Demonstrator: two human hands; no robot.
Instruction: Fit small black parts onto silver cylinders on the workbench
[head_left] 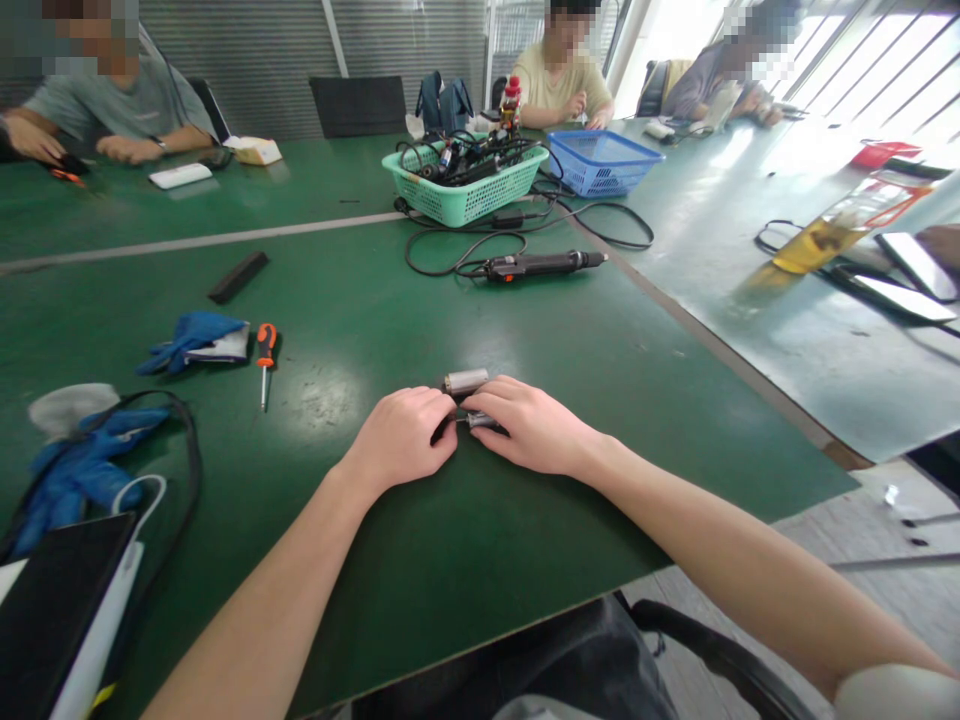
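Observation:
My left hand (409,432) is closed in a pinch on a small dark piece (442,428), mostly hidden by the fingers. Close beside it, my right hand (529,422) grips a small silver cylindrical metal part (478,420) between thumb and fingers. A thin shaft seems to bridge the two pieces, though the fingers hide how they meet. Just beyond my fingertips lies a silver metal cylinder (466,381) on its side, with a dark piece at its left end. Both hands rest low over the green tabletop (480,540).
Left of my hands are an orange-handled screwdriver (266,350), blue gloves (199,340) and a black bar (238,277). Ahead lies a corded electric screwdriver (544,264), before a green basket (465,200) of cables and a blue basket (600,165). Several people sit around the table.

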